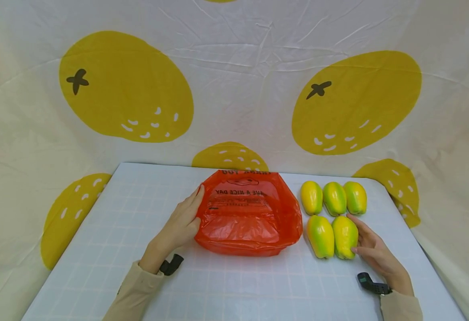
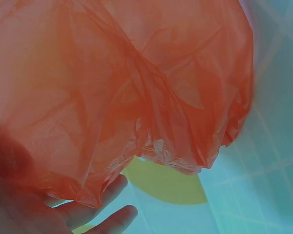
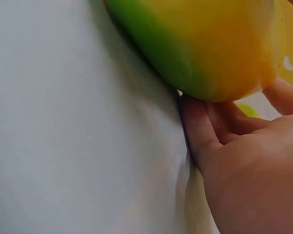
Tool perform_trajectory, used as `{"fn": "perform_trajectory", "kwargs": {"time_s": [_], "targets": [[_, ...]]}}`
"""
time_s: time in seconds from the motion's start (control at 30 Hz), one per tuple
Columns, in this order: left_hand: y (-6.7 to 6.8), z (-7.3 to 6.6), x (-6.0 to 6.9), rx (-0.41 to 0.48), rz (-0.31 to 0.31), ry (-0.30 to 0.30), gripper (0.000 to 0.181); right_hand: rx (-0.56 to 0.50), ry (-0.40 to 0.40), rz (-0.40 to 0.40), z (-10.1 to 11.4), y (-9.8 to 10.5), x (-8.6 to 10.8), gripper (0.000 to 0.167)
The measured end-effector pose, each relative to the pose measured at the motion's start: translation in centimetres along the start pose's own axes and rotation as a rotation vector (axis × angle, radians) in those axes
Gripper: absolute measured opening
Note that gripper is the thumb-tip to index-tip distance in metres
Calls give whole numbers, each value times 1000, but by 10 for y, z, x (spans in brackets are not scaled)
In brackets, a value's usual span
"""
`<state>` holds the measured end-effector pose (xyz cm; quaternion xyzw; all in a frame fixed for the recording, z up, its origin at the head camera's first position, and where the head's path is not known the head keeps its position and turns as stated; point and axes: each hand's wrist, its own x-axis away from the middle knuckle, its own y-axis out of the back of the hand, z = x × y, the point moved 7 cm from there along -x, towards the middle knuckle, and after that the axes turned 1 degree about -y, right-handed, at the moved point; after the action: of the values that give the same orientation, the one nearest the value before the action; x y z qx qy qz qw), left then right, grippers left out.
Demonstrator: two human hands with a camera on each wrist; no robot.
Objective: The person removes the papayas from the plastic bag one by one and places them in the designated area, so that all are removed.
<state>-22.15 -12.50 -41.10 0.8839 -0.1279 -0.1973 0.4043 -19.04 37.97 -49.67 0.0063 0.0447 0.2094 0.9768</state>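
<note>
A red plastic bag [image 1: 238, 227] with dark print lies on the table, its mouth spread towards me. My left hand [image 1: 182, 220] holds its left edge; in the left wrist view the thumb shows dimly through the red film and the fingers [image 2: 118, 183] reach out below it. Beside the bag, yellow-green papayas stand in two rows. My right hand [image 1: 376, 254] grips the near-row papaya [image 1: 344, 236] on the right, thumb at its near end and fingers along its far right side. In the right wrist view that papaya [image 3: 210, 48] sits against the fingers, close to the table.
Another near-row papaya [image 1: 320, 236] touches the gripped one. Behind them stand three more: left papaya [image 1: 311, 197], middle papaya [image 1: 334, 198] and right papaya [image 1: 355, 197]. The white checked table [image 1: 258, 290] ends at a cloth [image 1: 242, 102] printed with yellow fruit.
</note>
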Motion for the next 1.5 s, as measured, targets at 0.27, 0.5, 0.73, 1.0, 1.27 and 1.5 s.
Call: {"fn": "perform_trajectory", "kwargs": {"time_s": [0.27, 0.5, 0.73, 1.0, 1.27, 1.5], "targets": [[0, 1, 0, -3, -2, -5, 77, 20, -12, 36, -2, 10, -3, 85], [0, 0, 0, 3, 1, 0, 78, 41, -26, 67, -5, 15, -5, 84], [0, 0, 0, 0, -2, -8, 78, 39, -14, 73, -3, 15, -5, 86], [0, -1, 0, 3, -1, -7, 77, 21, -6, 75, 3, 11, -5, 83], [1, -1, 0, 4, -4, -7, 77, 51, -22, 42, 5, 14, -2, 79], [0, -1, 0, -2, -7, 1, 77, 135, -26, 15, 15, 16, 2, 72]]}}
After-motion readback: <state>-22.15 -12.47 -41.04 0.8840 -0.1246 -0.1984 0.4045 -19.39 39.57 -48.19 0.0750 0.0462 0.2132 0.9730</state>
